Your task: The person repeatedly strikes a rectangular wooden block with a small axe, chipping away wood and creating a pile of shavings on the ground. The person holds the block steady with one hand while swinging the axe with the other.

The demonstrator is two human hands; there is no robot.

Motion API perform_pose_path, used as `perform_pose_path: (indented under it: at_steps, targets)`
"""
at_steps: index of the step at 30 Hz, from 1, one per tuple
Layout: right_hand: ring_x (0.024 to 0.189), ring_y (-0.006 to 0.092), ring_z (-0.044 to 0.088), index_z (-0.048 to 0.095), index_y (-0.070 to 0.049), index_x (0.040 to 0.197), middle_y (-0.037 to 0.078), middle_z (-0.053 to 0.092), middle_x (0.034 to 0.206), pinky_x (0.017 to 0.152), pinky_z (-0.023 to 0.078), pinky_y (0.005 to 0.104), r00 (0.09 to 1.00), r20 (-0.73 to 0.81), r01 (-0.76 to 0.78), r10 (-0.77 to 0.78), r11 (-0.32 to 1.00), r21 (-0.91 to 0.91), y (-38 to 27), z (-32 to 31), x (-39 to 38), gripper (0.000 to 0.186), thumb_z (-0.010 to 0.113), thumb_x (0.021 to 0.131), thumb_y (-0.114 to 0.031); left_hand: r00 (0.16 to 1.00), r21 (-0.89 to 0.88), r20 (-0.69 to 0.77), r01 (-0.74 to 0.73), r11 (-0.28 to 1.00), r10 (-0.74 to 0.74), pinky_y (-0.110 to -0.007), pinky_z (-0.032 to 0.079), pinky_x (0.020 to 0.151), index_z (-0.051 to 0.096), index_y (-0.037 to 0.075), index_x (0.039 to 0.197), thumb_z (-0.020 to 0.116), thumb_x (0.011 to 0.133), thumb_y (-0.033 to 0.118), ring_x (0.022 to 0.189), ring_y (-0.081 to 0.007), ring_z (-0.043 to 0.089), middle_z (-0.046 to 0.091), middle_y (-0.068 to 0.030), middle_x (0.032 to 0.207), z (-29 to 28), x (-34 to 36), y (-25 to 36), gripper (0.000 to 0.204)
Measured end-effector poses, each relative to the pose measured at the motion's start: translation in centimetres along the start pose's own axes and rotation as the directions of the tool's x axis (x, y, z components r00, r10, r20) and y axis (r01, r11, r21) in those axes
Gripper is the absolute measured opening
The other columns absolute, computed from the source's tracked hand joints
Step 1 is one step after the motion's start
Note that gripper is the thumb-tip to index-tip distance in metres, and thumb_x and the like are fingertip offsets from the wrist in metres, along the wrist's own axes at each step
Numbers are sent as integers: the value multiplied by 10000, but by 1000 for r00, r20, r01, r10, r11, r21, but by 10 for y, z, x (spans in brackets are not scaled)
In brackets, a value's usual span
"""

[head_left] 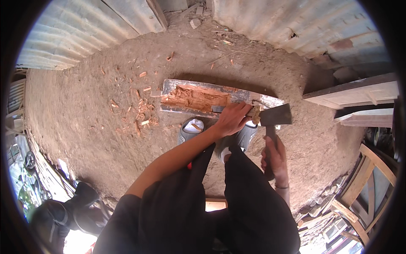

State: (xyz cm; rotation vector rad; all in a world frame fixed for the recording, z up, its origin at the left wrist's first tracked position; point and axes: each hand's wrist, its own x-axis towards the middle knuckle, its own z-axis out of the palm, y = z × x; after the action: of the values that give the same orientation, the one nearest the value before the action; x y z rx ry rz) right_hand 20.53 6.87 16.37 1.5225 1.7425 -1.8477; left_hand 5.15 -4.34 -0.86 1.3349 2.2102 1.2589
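Observation:
A long wooden block lies across the ground in front of my shoes, its left part hollowed out with rough orange-brown wood showing. My left hand is closed round a chisel, whose flat blade points left at the hollow's edge. The chisel's frayed butt end sticks out to the right of my fingers. Gripped by its dark handle, a hammer is in my right hand. The hammer's broad, dark head is right beside the chisel's butt; I cannot tell whether they touch.
Wood chips lie scattered on the dirt floor, mostly left of the block. My grey shoes are close against its near side. Corrugated metal sheets stand at the back. Wooden boards and a wooden frame are at the right.

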Motion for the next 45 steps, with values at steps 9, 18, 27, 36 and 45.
perform_pose_path:
  at_steps: [9, 18, 27, 36, 45]
  targets:
    - [428, 132, 489, 533, -77, 1180, 17, 507, 674, 373, 411, 310, 990, -139, 73, -33, 953, 294, 17, 11, 6, 404, 567, 1068, -464, 998, -3, -36, -51, 999, 51, -467, 499, 770, 560, 80, 1166, 793, 863, 221, 883, -360, 645, 615, -119, 1019, 6, 1, -7, 408]
    - [442, 116, 466, 555, -80, 1308, 15, 489, 684, 384, 403, 279, 975, -222, 55, 7, 961, 271, 11, -32, -4, 428, 526, 1103, -455, 998, -48, -62, -19, 999, 16, -460, 514, 788, 581, 60, 1230, 772, 862, 176, 952, -374, 653, 638, -136, 1081, -15, -6, -10, 430]
    - [413, 129, 456, 527, -49, 1335, 28, 467, 674, 357, 370, 297, 967, -252, 139, -42, 915, 380, -4, -27, -28, 459, 484, 1119, -451, 1000, -162, -26, -22, 987, 18, -478, 512, 786, 591, 50, 1258, 750, 886, 216, 941, -369, 658, 633, -138, 1023, -19, 2, 12, 437]
    - [403, 118, 445, 521, -36, 1340, 26, 462, 667, 344, 365, 278, 980, -167, 155, -103, 929, 337, -18, -10, -37, 450, 452, 1130, -429, 993, -206, 4, -111, 972, 115, -491, 509, 780, 574, 56, 1265, 739, 900, 221, 933, -355, 657, 614, -125, 975, -9, 0, -4, 433]
    - [436, 107, 475, 519, -38, 1360, 15, 480, 673, 364, 373, 267, 891, -441, 211, -110, 960, 186, 0, 21, -13, 451, 515, 1099, -406, 999, -164, -2, -37, 986, 37, -474, 522, 733, 572, 67, 1256, 718, 937, 273, 917, -355, 678, 632, -122, 991, -10, 4, -2, 406]
